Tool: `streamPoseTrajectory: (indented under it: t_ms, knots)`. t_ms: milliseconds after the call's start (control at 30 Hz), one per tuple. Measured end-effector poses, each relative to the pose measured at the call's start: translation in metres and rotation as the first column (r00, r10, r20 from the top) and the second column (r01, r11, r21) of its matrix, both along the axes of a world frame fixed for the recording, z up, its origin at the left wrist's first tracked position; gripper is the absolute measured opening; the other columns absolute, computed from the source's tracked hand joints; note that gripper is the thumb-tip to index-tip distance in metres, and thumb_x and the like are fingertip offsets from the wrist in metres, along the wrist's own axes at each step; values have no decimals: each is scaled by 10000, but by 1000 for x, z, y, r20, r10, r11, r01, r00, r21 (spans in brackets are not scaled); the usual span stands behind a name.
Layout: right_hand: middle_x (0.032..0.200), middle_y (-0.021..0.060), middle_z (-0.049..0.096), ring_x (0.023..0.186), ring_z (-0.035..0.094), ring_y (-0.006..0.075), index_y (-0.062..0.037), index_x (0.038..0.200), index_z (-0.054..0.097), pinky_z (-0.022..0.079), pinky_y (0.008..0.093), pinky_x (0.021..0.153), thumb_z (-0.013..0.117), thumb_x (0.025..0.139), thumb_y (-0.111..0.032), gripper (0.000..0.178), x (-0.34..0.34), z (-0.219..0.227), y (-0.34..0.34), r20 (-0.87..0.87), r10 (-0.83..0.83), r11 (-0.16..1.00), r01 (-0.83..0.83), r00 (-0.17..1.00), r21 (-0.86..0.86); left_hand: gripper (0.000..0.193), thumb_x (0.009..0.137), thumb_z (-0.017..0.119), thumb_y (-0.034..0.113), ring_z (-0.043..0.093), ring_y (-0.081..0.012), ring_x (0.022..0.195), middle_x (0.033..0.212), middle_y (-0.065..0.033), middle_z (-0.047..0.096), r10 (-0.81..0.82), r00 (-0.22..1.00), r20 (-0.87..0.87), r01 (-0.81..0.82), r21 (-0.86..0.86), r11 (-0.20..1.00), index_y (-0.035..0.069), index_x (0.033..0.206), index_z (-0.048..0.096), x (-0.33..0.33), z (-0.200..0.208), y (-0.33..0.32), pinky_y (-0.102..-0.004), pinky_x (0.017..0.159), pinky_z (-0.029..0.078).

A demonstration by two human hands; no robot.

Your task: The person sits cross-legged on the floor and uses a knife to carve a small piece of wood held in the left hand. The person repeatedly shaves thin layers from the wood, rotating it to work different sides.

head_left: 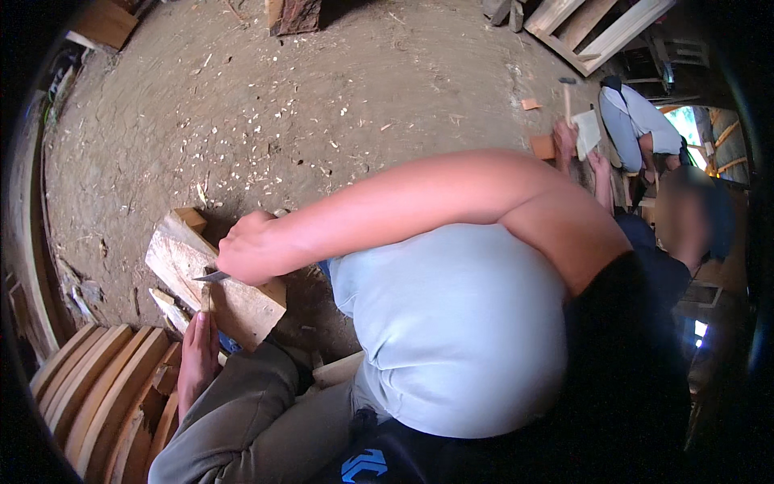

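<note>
My right hand (248,248) is closed round a knife (212,276), its handle hidden in the fist. The pointed metal blade sticks out to the left, over a thick wooden block (246,310) with a pale, cut-marked top. Lower down, my left hand (198,352) grips a thin strip of wood (206,300), holding it upright against the block's near left part. The strip's upper end comes close to the blade; whether they touch I cannot tell. My right forearm reaches across above my raised knee.
Several curved wooden pieces (101,395) stand in a row at lower left. Small pale chips dot the dirt floor (322,105). At right a co-worker holds a pale board (588,134), with a hammer (567,101) by one hand. A wooden frame (592,36) lies at the far right.
</note>
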State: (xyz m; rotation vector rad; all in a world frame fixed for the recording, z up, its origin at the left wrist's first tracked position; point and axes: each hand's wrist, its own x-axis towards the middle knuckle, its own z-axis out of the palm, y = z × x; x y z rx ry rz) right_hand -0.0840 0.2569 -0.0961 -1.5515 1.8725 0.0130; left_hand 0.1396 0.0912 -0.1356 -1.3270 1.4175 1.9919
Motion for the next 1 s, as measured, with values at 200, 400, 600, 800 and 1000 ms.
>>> streamPoseTrajectory:
  t_ms: [200, 400, 600, 800, 1000]
  knots:
    - [856, 137, 732, 836, 734, 310, -86, 879, 730, 598, 465, 644, 613, 788, -80, 148, 20, -24, -20, -27, 46, 964, -51, 999, -261, 468, 1096, 380, 392, 479, -105, 875, 973, 6, 576, -231, 973, -6, 227, -148, 963, -4, 1271, 556, 18, 17, -19, -277, 814, 427]
    - [912, 202, 723, 886, 722, 361, -62, 958, 725, 583, 481, 717, 571, 864, -84, 182, 31, 33, -10, -47, -142, 988, 145, 989, 54, 430, 1094, 388, 384, 409, -128, 723, 779, 2, 465, -521, 836, -170, 476, -247, 844, 8, 961, 548, 16, -10, -26, -306, 670, 400]
    - [934, 211, 713, 904, 703, 390, -48, 988, 697, 564, 489, 757, 559, 889, -93, 176, 14, 21, -4, -7, -95, 995, 95, 995, 10, 441, 1087, 394, 394, 446, -156, 728, 760, -43, 479, -548, 834, -63, 503, -322, 802, -1, 951, 533, -2, 5, -13, -346, 694, 428]
    - [948, 209, 709, 922, 698, 391, -32, 988, 681, 561, 497, 766, 551, 889, -87, 172, 16, 23, -9, -16, -72, 997, 72, 997, 13, 483, 1085, 370, 407, 510, -239, 746, 770, -146, 544, -589, 806, -58, 526, -388, 757, -39, 1036, 551, 2, -3, -16, -402, 753, 448]
    - [868, 234, 676, 852, 667, 439, -41, 976, 644, 522, 532, 714, 516, 996, -221, 221, 12, 19, -13, 16, -73, 996, 72, 997, 55, 484, 1080, 376, 394, 603, -324, 860, 883, -235, 631, -628, 778, -16, 562, -431, 706, -52, 1084, 564, -4, -2, -18, -448, 833, 455]
